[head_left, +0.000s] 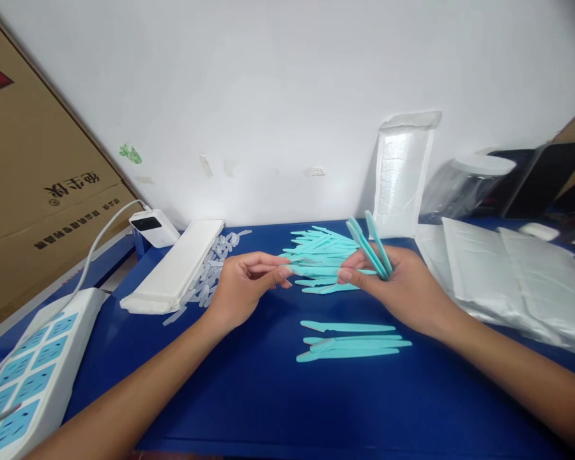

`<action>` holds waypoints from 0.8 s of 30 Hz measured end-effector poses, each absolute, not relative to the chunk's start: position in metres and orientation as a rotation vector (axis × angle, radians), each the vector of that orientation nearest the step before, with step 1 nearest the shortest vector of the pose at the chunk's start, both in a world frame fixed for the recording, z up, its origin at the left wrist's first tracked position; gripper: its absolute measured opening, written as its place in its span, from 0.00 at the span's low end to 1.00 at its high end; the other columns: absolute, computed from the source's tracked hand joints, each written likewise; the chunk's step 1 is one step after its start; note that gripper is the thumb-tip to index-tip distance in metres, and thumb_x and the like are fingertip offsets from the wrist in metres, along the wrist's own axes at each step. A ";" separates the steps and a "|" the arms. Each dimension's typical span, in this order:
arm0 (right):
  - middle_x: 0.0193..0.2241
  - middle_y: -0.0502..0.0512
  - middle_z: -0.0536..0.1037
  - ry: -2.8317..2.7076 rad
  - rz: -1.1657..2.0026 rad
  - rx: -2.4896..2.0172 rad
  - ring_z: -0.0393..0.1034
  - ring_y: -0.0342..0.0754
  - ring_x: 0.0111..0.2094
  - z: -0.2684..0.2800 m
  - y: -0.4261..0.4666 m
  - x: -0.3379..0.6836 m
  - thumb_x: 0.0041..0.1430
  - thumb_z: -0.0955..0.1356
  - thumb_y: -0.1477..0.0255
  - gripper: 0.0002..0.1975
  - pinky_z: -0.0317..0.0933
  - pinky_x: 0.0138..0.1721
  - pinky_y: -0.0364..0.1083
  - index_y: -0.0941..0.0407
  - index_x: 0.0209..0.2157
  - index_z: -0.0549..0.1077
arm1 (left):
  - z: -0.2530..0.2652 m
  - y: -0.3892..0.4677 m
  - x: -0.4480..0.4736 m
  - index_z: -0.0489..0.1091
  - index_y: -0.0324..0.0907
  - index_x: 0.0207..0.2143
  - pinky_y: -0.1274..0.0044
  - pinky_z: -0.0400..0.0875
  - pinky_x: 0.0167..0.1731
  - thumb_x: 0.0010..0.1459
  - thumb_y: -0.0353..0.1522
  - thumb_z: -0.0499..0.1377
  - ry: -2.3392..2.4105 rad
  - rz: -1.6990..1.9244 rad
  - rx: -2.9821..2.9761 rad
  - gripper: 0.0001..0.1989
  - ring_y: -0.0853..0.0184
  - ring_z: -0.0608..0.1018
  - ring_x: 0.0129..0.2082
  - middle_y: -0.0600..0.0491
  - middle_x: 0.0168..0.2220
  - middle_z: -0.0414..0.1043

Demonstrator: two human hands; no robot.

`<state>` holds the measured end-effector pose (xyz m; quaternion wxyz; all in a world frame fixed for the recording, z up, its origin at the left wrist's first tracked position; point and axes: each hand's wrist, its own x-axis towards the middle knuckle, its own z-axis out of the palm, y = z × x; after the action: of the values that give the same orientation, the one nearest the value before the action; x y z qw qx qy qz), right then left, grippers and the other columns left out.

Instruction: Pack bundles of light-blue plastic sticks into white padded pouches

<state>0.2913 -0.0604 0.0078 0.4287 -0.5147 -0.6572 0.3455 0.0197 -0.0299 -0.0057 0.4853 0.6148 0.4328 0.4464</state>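
My left hand (242, 287) is closed in a pinch on the blade end of a turquoise eyebrow razor (314, 271), which spans both hands. My right hand (400, 287) grips the other end between thumb and fingers. Several more eyebrow razors (364, 246) stick up from the right hand, held against the palm. Behind the hands lies a pile of the same razors (319, 239), partly hidden by the fingers. Nearer me, a small row of razors (357, 345) lies on the blue table (268, 402). Translucent plastic blade covers (206, 275) are heaped just left of my left hand.
A white flat box (175, 265) and a white device (154, 228) with a cable stand left. At lower left is a power strip (33, 370). Silvery padded pouches (489, 268) lie right; another pouch (405, 179) leans on the wall beside a clear jar (464, 185).
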 end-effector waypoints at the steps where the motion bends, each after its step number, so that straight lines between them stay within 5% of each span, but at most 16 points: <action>1: 0.29 0.53 0.84 -1.673 0.879 -1.271 0.78 0.53 0.32 0.008 -0.061 0.292 0.57 0.77 0.51 0.19 0.70 0.35 0.47 0.53 0.32 0.80 | -0.006 -0.031 0.020 0.84 0.41 0.40 0.72 0.79 0.35 0.55 0.41 0.75 1.048 1.074 1.501 0.15 0.61 0.86 0.30 0.49 0.29 0.86; 5: 0.28 0.51 0.82 -1.965 0.874 -1.289 0.75 0.51 0.28 0.006 -0.065 0.296 0.68 0.69 0.50 0.20 0.68 0.34 0.48 0.53 0.46 0.79 | -0.005 -0.036 0.024 0.84 0.40 0.39 0.72 0.80 0.35 0.56 0.39 0.75 1.012 1.025 1.552 0.14 0.61 0.86 0.29 0.49 0.28 0.85; 8: 0.38 0.54 0.84 -2.254 0.815 -1.315 0.77 0.56 0.37 0.004 -0.069 0.296 0.71 0.66 0.50 0.23 0.67 0.40 0.50 0.49 0.57 0.75 | -0.003 -0.040 0.027 0.85 0.40 0.38 0.74 0.80 0.35 0.57 0.37 0.74 1.024 1.005 1.631 0.10 0.62 0.85 0.28 0.50 0.26 0.84; 10: 0.40 0.55 0.83 -2.362 0.811 -1.299 0.77 0.57 0.41 0.004 -0.071 0.295 0.73 0.65 0.50 0.21 0.66 0.41 0.50 0.50 0.53 0.76 | -0.002 -0.043 0.027 0.85 0.40 0.37 0.75 0.80 0.34 0.58 0.36 0.73 1.031 1.002 1.682 0.09 0.63 0.86 0.28 0.51 0.27 0.85; 14: 0.29 0.52 0.77 -2.424 0.822 -1.244 0.72 0.51 0.30 0.004 -0.072 0.290 0.76 0.62 0.58 0.17 0.59 0.32 0.47 0.53 0.37 0.72 | -0.001 -0.048 0.028 0.85 0.41 0.36 0.78 0.79 0.34 0.58 0.35 0.73 0.996 0.993 1.796 0.06 0.65 0.85 0.30 0.52 0.29 0.85; 24: 0.29 0.50 0.74 -2.411 0.807 -1.185 0.68 0.49 0.30 0.000 -0.070 0.293 0.77 0.63 0.60 0.17 0.56 0.33 0.46 0.53 0.33 0.68 | -0.004 -0.048 0.027 0.85 0.42 0.41 0.78 0.79 0.36 0.61 0.34 0.72 0.957 0.951 1.883 0.07 0.65 0.86 0.33 0.53 0.34 0.87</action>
<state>0.2927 -0.0702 0.0002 0.1673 -0.4166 -0.8473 0.2837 0.0269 -0.0476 -0.0039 0.4012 0.7446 0.3784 0.3760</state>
